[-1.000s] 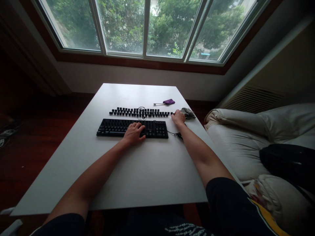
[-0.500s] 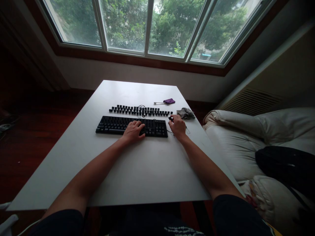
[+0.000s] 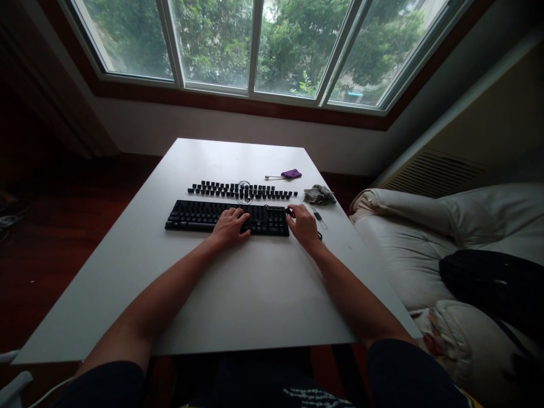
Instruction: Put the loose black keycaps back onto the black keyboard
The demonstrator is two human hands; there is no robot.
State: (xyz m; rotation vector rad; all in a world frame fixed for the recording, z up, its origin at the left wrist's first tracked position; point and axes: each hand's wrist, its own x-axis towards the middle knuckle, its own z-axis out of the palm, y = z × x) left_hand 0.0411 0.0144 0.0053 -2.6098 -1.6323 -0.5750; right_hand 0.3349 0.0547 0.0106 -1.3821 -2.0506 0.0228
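Note:
A black keyboard [image 3: 193, 214] lies on the white table [image 3: 229, 294]. My left hand [image 3: 229, 225] rests over its middle, fingers laid on the keys and thumb apart. Just off the keyboard's right end, my right hand [image 3: 303, 222] is closed in a pinch on a small black keycap [image 3: 289, 211], partly hidden by the fingers. Behind the keyboard stand rows of loose black keycaps [image 3: 266, 194]. A wire keycap puller [image 3: 319, 217] lies to the right of my right hand.
A crumpled grey cloth [image 3: 319, 195] sits near the table's right edge. Farther back are a purple pouch [image 3: 291, 174] and a thin brush-like stick [image 3: 274, 178]. A pale sofa [image 3: 395, 249] with a dark bag [image 3: 488, 283] stands to the right.
My right hand has moved left and slightly toward me with the keycap, from beside the loose keycaps to the keyboard's right end. My left hand has stayed in place.

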